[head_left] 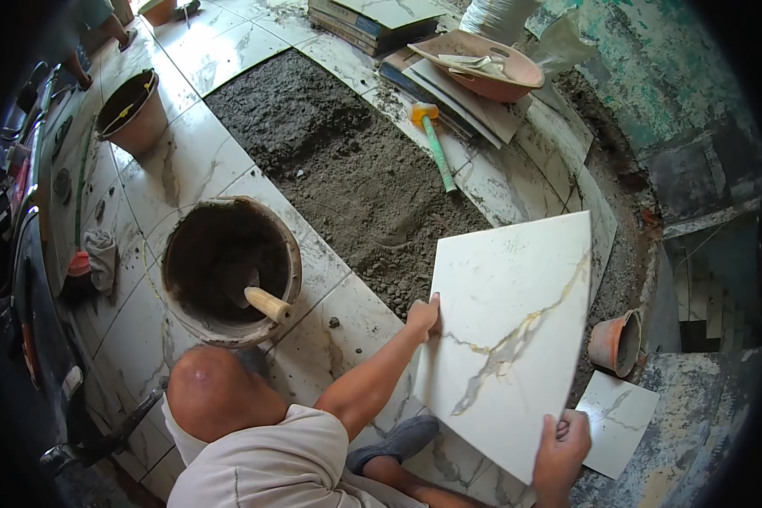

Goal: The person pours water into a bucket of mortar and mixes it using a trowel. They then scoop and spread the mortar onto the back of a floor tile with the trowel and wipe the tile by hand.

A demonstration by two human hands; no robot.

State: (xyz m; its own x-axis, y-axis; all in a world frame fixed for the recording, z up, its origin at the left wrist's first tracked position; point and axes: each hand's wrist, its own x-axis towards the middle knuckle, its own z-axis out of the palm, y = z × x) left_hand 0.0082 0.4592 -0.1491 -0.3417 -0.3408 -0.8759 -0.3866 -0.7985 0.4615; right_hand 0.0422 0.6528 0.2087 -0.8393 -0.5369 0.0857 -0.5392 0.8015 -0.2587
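Observation:
A large white marbled tile is held tilted up off the floor between my two hands. My left hand grips its left edge, with the fingers partly hidden behind it. At the lower right edge, my right hand is closed on the tile. Beyond it lies a strip of rough grey mortar between laid tiles. To the left stands a bucket of dark mix, with a wooden-handled trowel resting in it.
A mallet lies beyond the mortar, near stacked tiles and a shallow basin. Another bucket stands at the upper left. A small bucket and a tile piece are at the right. Another person's legs show at the top left.

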